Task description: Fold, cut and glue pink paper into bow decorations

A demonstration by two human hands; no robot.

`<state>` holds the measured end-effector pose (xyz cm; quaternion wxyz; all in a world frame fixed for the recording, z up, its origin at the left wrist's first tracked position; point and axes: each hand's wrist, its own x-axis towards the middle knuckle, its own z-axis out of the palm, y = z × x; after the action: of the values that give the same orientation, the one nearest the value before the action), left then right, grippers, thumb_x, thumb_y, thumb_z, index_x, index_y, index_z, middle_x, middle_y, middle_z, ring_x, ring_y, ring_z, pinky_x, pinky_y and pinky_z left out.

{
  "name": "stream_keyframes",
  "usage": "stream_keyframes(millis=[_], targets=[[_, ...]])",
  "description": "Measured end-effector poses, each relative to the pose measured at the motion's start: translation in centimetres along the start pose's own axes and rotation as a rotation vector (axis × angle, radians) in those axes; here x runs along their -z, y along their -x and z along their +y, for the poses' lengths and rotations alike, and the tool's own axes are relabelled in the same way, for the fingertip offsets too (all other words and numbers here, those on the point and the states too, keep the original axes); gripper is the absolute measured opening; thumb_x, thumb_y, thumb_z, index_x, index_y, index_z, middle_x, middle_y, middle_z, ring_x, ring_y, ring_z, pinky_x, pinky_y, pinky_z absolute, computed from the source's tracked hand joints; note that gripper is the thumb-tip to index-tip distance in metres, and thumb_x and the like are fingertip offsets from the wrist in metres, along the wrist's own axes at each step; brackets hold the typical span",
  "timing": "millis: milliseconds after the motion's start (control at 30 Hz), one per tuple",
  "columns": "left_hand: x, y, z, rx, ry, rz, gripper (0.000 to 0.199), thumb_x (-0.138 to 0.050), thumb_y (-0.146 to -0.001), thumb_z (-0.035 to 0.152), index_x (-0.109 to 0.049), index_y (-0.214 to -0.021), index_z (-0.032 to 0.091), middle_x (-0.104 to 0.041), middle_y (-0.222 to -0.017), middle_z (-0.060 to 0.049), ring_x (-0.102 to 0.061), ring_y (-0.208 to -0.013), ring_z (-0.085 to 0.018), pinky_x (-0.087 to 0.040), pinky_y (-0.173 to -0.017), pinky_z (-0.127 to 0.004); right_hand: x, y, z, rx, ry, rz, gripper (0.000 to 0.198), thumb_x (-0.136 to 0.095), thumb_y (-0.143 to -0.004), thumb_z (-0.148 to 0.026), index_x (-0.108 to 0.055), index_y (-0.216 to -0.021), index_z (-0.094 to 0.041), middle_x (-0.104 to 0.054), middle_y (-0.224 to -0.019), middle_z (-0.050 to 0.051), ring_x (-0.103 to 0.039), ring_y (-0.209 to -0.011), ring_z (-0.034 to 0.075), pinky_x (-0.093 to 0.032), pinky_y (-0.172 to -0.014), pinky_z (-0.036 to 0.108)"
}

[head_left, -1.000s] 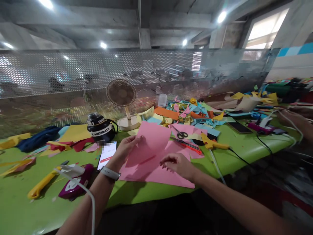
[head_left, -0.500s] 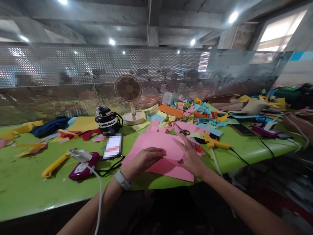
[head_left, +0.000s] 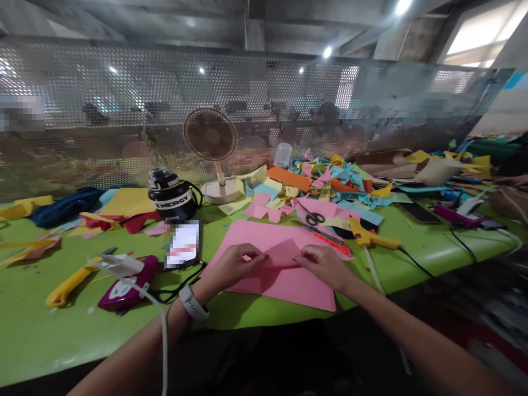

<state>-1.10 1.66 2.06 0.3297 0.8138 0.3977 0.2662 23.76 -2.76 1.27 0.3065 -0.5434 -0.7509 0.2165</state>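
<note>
A pink paper piece [head_left: 284,253] is held between my two hands over a larger pink sheet [head_left: 251,231] that lies near the table's front edge. My left hand [head_left: 239,265] pinches its left side, thumb and fingers together. On the right side, my right hand [head_left: 325,267] has its fingertips closed on the same piece. Beyond my right hand lie black-handled scissors [head_left: 315,219] and a red-handled tool [head_left: 332,242], whose kind I cannot make out. A yellow glue gun [head_left: 371,239] rests to the right of them.
At left are a purple power strip [head_left: 130,286] with a white plug, a yellow-handled tool [head_left: 70,286], a phone [head_left: 182,245] and a black flask [head_left: 173,201]. A small fan [head_left: 210,135] stands behind. Coloured paper scraps [head_left: 325,181] heap up before a perforated metal screen [head_left: 256,82].
My hands rested on the pink paper, the right one with fingers spread. Now both pinch a pink piece by its sides. The camera view has tipped downward.
</note>
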Motion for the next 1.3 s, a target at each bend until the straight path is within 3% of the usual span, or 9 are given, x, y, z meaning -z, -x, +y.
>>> stream_keyframes(millis=[133,233,367,467,733,867,933,1033,1300], targets=[[0.0,-0.8,-0.9,-0.012,-0.174,0.08,0.038,-0.049,-0.088,0.044,-0.06,-0.062,0.018,-0.061,-0.067,-0.003,-0.054,-0.063,-0.015,-0.041,-0.057,-0.025,-0.7,-0.8,0.3,-0.058,-0.031,0.144,0.027,-0.053,-0.088,-0.037,-0.063,-0.107,-0.02,-0.068,-0.104,0.009,-0.063,-0.096,0.023,-0.051,-0.084,0.037],[0.1,-1.0,-1.6,-0.036,-0.236,0.101,0.037,-0.049,-0.088,0.041,-0.055,-0.059,0.019,-0.056,-0.066,-0.002,-0.052,-0.063,-0.015,-0.039,-0.056,-0.026,-1.2,-1.1,0.4,0.062,0.074,0.211,0.039,-0.052,-0.089,-0.03,-0.056,-0.127,-0.021,-0.059,-0.129,0.012,-0.052,-0.123,0.026,-0.042,-0.104,0.046],[0.2,-0.5,-1.5,-0.02,-0.274,0.051,0.038,-0.047,-0.09,0.04,-0.055,-0.06,0.019,-0.057,-0.072,-0.003,-0.052,-0.065,-0.014,-0.039,-0.06,-0.027,-1.7,-1.1,0.0,0.206,0.178,0.066,0.046,-0.051,-0.092,-0.032,-0.051,-0.137,-0.024,-0.05,-0.143,0.01,-0.041,-0.135,0.026,-0.034,-0.112,0.048],[0.2,-0.3,-1.0,0.02,-0.298,0.04,0.041,-0.045,-0.091,0.041,-0.051,-0.057,0.019,-0.055,-0.069,-0.002,-0.05,-0.062,-0.013,-0.038,-0.06,-0.028,-2.0,-1.0,-0.3,0.268,0.183,-0.117,0.062,-0.056,-0.089,-0.047,-0.043,-0.145,-0.024,-0.042,-0.15,0.009,-0.032,-0.141,0.027,-0.028,-0.116,0.048],[-0.2,-1.5,-1.5,0.066,-0.437,0.054,0.038,-0.047,-0.087,0.04,-0.045,-0.054,0.021,-0.05,-0.059,0.0,-0.044,-0.052,-0.012,-0.033,-0.052,-0.028,-2.1,-1.4,-0.3,0.185,0.208,-0.325,0.069,-0.046,-0.091,-0.06,-0.039,-0.147,-0.02,-0.035,-0.152,0.01,-0.028,-0.143,0.028,-0.018,-0.119,0.048],[-0.3,-1.2,-0.8,0.102,-0.534,0.077,0.022,-0.046,-0.089,0.036,-0.058,-0.086,0.019,-0.063,-0.081,-0.006,-0.057,-0.065,-0.018,-0.044,-0.058,-0.031,-2.2,-1.8,0.0,0.187,0.229,-0.358,0.068,-0.042,-0.092,-0.061,-0.039,-0.147,-0.021,-0.034,-0.152,0.01,-0.029,-0.143,0.026,-0.02,-0.118,0.047],[-0.6,-0.7,-0.7,0.05,-0.567,0.071,0.028,-0.042,-0.093,0.033,-0.057,-0.111,0.019,-0.065,-0.108,-0.012,-0.062,-0.091,-0.024,-0.051,-0.074,-0.036,-2.3,-2.0,0.2,0.188,0.226,-0.363,0.068,-0.042,-0.091,-0.061,-0.039,-0.147,-0.022,-0.034,-0.152,0.009,-0.029,-0.142,0.026,-0.02,-0.119,0.047],[-1.3,0.1,-1.4,-0.063,-0.624,-0.017,0.045,-0.036,-0.097,0.041,-0.045,-0.136,0.021,-0.053,-0.137,-0.015,-0.049,-0.126,-0.03,-0.043,-0.1,-0.048,-2.3,-2.0,0.1,0.198,0.205,-0.362,0.069,-0.045,-0.091,-0.06,-0.04,-0.146,-0.02,-0.036,-0.151,0.011,-0.031,-0.142,0.027,-0.02,-0.119,0.047],[-2.5,1.0,-2.6,-0.141,-0.76,-0.098,0.061,-0.031,-0.096,0.057,-0.041,-0.145,0.021,-0.046,-0.144,-0.019,-0.036,-0.137,-0.037,-0.037,-0.105,-0.059,-2.1,-1.9,-0.1,0.242,0.24,-0.348,0.069,-0.045,-0.091,-0.06,-0.041,-0.145,-0.018,-0.039,-0.15,0.01,-0.034,-0.14,0.026,-0.023,-0.118,0.046]])
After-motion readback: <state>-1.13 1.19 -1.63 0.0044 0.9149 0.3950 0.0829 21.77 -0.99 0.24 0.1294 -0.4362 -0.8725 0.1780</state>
